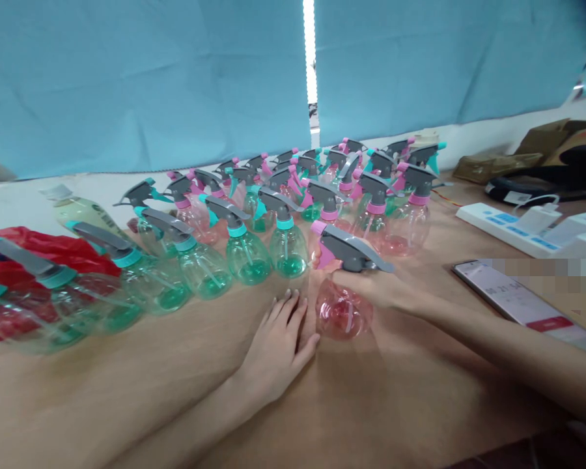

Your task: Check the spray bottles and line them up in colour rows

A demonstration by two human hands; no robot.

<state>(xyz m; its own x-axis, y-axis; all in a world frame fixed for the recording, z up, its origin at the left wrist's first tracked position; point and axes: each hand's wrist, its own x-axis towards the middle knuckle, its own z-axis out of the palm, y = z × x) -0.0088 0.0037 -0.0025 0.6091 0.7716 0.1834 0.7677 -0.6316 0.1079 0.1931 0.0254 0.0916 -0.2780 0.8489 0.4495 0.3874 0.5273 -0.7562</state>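
My right hand (371, 286) is wrapped round the neck of a pink spray bottle (344, 314), just under its grey and pink trigger head. The bottle stands close to the table top, and whether it touches cannot be made out. Flat on the table to its left lies my left hand (276, 345), fingers stretched out, holding nothing. Just beyond its fingertips stands a green spray bottle (289, 251), with another green spray bottle (247, 257) beside it. Behind the held bottle is a pink spray bottle (407, 225).
Several more green and pink spray bottles crowd the back and left of the wooden table (176, 384). A phone (522, 303) and a white power strip (508, 231) lie at right. A red plastic bag (43, 251) and a pale capped bottle (83, 212) are at left.
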